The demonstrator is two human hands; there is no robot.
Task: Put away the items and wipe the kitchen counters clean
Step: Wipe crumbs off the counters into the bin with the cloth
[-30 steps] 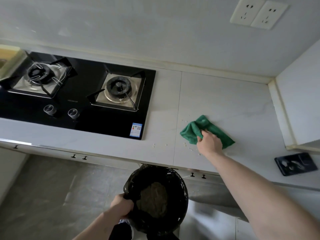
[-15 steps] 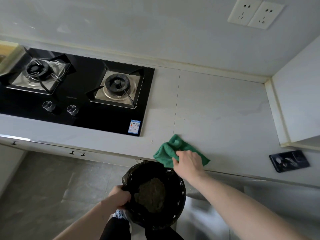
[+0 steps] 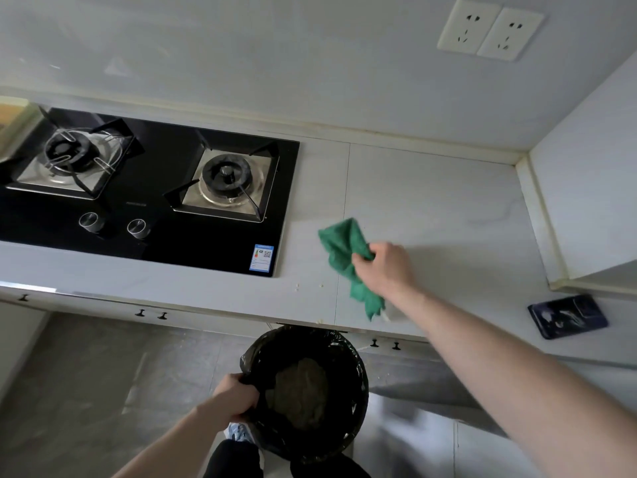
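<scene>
My right hand (image 3: pixel 387 269) grips a crumpled green cloth (image 3: pixel 341 248) over the pale stone counter (image 3: pixel 431 208), just right of the hob. The cloth's lower end hangs toward the counter's front edge. A few small crumbs (image 3: pixel 308 287) lie on the counter left of the cloth, near the front edge. My left hand (image 3: pixel 238 396) holds the rim of a bin lined with a black bag (image 3: pixel 331 343), kept just below the counter's edge. Some brownish waste lies inside the bin.
A black glass gas hob (image 3: pixel 165 201) with two burners and two knobs fills the counter's left part. A dark rectangular tray (image 3: pixel 567 315) lies at the right near the front edge. Two wall sockets (image 3: pixel 489 29) sit above. A white side wall (image 3: pixel 586 188) closes the right end.
My right hand had swept the cloth to the counter's front edge above the bin; now it has lifted the cloth back onto the counter, farther from the edge. The bin stays under the edge.
</scene>
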